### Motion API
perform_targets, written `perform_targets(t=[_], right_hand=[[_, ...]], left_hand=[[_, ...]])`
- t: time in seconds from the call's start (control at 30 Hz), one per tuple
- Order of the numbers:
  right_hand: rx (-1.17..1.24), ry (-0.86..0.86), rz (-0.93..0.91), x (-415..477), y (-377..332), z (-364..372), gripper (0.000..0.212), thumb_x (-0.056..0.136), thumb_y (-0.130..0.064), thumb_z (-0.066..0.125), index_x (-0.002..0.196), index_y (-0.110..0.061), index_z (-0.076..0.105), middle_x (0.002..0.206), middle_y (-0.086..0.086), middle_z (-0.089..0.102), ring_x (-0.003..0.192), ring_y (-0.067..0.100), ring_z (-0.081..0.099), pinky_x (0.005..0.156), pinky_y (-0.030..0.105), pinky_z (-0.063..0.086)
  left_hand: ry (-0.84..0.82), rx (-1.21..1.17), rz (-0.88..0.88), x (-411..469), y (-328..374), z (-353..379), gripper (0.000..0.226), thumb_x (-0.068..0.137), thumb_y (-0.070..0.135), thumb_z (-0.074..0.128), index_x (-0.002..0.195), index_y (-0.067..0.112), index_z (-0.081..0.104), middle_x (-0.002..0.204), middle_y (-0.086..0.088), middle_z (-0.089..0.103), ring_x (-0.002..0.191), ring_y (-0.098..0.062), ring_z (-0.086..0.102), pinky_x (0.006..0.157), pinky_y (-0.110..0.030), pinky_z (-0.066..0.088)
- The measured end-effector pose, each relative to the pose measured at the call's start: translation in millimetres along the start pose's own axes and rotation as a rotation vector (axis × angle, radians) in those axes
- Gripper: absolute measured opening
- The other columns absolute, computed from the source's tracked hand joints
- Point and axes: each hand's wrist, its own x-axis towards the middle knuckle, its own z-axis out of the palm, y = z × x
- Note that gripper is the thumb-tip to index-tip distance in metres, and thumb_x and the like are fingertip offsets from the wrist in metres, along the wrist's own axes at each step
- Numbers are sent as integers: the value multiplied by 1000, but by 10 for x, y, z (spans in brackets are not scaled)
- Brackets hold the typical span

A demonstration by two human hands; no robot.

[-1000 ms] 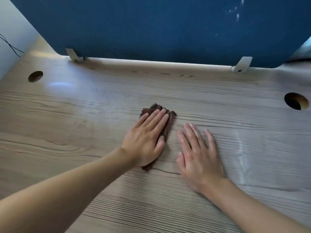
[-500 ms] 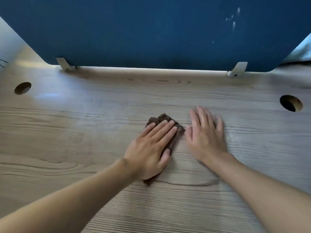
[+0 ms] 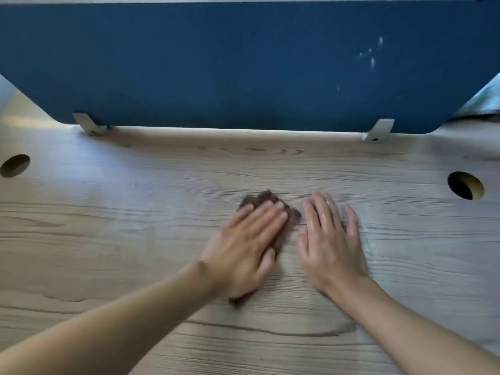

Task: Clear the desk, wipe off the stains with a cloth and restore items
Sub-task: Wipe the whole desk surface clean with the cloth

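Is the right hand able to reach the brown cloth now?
Probably yes. The right hand lies flat beside the cloth, nothing between, though the left hand covers most of it.

- A pale wood-grain desk [image 3: 135, 239] fills the lower view, its grain running left to right.
- Two round holes are cut through the top: the left hole [image 3: 15, 165] and the right hole [image 3: 465, 185], each near a side edge.
- A dark brown cloth [image 3: 266, 198], blurred, lies near the middle under the flat left hand [image 3: 243, 253].
- The right hand [image 3: 330, 244] lies flat on bare wood just beside the cloth, fingers straight.
- At the far edge, the left bracket [image 3: 89, 125] and right bracket [image 3: 378, 133] carry a blue panel [image 3: 243, 63].
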Motion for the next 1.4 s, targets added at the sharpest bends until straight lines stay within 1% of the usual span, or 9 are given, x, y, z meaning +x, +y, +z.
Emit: perform_targets(t=[0.2,0.43,0.57,0.7,0.9,1.0,1.17,1.27,1.4], right_hand=[[15,-10,-13,-2,14,-28,62,97,-37,21,151,-9,37,159,11,33,150,24,24,119,56,18],[124,99,50,363,89,-140,37,83,-32,35,107,-17,59,113,4,56,107,28,54,94,48,37],[58,98,15,543,105,-14,62,92,-36,30,143,-5,47,149,11,46,137,26,41,114,50,27],[25,59,-3,531,111,27,67,96,-38,25,153,-2,30,160,14,28,149,25,26,120,50,17],[10,54,9,525,96,43,70,95,-37,27,152,4,26,158,19,31,148,27,29,119,52,22],[12,58,6,539,102,49,71,94,-37,28,151,5,25,157,20,31,148,28,28,119,53,22],[4,59,5,527,108,55,70,94,-36,29,151,5,26,157,18,31,148,26,28,119,53,23],[5,60,7,533,111,49,71,93,-37,30,151,5,27,157,18,32,148,27,29,119,53,22],[6,54,8,541,98,36,71,93,-37,28,150,5,29,156,18,34,147,27,31,118,53,25]], left_hand=[[21,-19,-517,875,-387,-114,72,93,43,14,159,13,14,167,-2,9,154,-15,4,125,-38,4],[-39,-9,-4,261,121,-53,68,96,41,30,159,16,20,166,0,12,154,-15,5,125,-40,11],[10,12,-192,708,-193,-56,69,94,43,25,158,17,25,165,-1,20,153,-14,13,124,-37,12],[35,-32,-508,1272,-368,-110,76,90,44,13,159,14,17,167,-1,14,154,-14,8,125,-35,5],[-68,-34,29,862,-93,-100,67,96,40,19,160,20,15,166,3,8,154,-11,0,125,-36,3],[-18,-12,-50,1115,-253,-80,68,95,40,19,159,19,19,166,3,13,154,-12,6,125,-35,6],[98,-19,-382,1719,-442,-125,65,90,39,21,142,11,49,137,-6,57,128,-24,46,117,-35,28],[104,-40,-344,1600,-329,-113,68,92,39,22,150,10,40,152,-8,45,142,-24,36,122,-38,22],[-19,-28,-29,881,-98,-107,66,96,40,24,159,18,22,166,1,15,154,-14,8,125,-36,8]])
